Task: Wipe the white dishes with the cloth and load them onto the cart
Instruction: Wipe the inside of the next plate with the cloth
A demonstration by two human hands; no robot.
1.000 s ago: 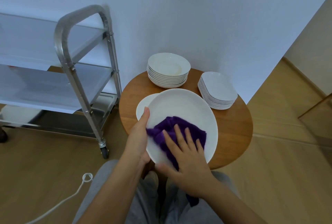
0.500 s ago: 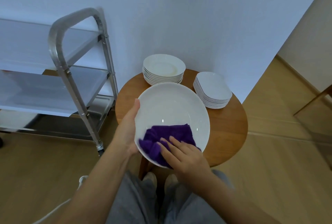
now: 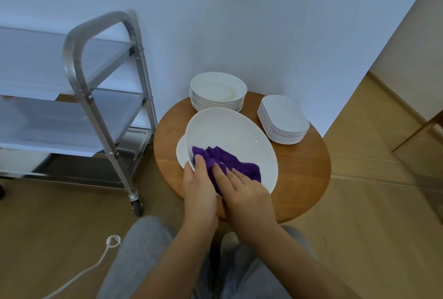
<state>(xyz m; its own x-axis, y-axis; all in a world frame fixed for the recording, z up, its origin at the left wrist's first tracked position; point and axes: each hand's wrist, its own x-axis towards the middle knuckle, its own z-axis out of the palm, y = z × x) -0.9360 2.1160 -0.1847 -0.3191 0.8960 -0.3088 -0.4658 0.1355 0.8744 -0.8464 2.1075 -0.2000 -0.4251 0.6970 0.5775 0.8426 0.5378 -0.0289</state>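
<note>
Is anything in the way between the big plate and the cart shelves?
Nothing visible. The plate is held tilted over the table by the left hand, while the right hand presses the cloth into it. The cart stands just to the left, its open shelves facing the plate.

Left hand (image 3: pixel 200 191) grips the near-left rim of a big white plate (image 3: pixel 230 135) tilted above the round wooden surface (image 3: pixel 304 179). Right hand (image 3: pixel 244 193) presses a purple cloth (image 3: pixel 230 162) into it. Two dish stacks behind, metal cart (image 3: pixel 79 78) at left.
</note>
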